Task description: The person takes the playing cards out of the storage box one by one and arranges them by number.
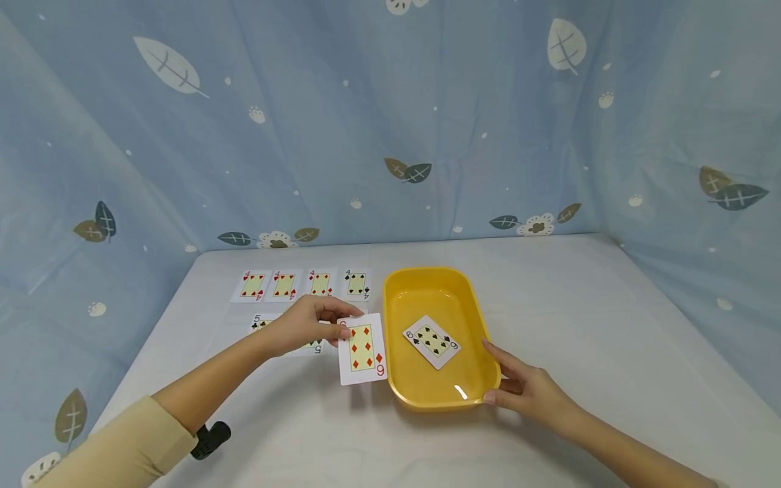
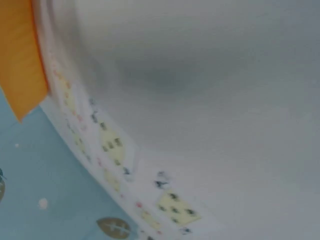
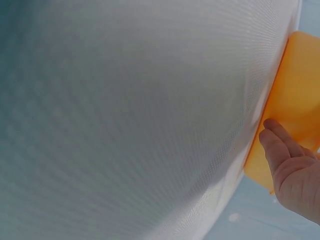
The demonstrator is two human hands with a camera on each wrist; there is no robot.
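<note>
Head view: beige sleeve [image 1: 116,444] at 7 o'clock, nearest cam. L hand [image 1: 303,324] pinches 6 of diamonds [image 1: 363,348], held face-up just left of yellow tray [image 1: 482,318], over white table [image 1: 610,339]. R hand [image 1: 531,390], fingers curled on tray's rim at 4 o'clock. 6 of spades [image 1: 432,341] lies face-up inside tray. Row of four 4s [image 1: 302,285] at 11 o'clock of L hand; 5s partly hidden beneath it.

L wrist view: blurred; cards [image 2: 112,142] on table, tray edge [image 2: 20,60] at 10 o'clock.

R wrist view: fingers [image 3: 277,142] touching tray [image 3: 295,95] at 3 o'clock.
</note>
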